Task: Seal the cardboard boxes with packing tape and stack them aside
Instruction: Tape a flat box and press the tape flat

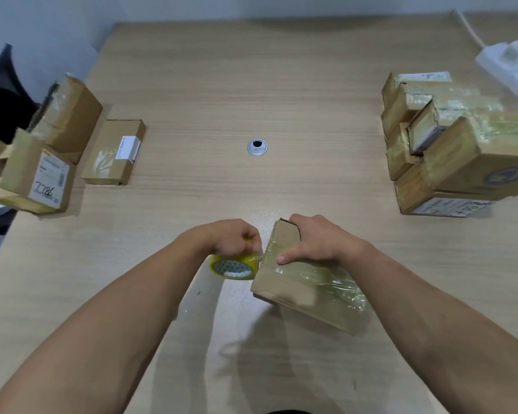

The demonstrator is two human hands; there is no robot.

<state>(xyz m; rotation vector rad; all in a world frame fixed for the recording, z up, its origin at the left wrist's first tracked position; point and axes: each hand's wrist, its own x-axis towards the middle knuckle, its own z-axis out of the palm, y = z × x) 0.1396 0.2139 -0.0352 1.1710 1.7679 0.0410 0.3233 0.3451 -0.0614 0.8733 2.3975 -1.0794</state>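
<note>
Two bare forearms are reaching in from the bottom edge, and the hands are meeting over the near part of the wooden table (281, 85). The left hand (232, 237) is curling its fingers round the yellow tape roll (234, 266), which is sitting just beside the left edge of the cardboard box (293, 289). A short strip of clear tape appears to be bridging the two. The right hand (317, 243) is gripping the far end of the box, with its fingers wrapping over the top and out of sight. Its thumb (281, 259) is pressing down on the glossy tape already lying across the box. The box is sitting tilted, and whether its near corner is touching the table cannot be told. The step in hand is probably finishing and breaking off this strip. To do that well, the thumb should be pinning the tape hard as an anchor while the roll is drawn taut and torn off cleanly close to the box edge. The wrinkled film toward the right end then wants smoothing flat. The taped pile (461, 156) far to the right looks like the stack to join, while the boxes on the left (72, 115) seem to be waiting their turn.
</note>
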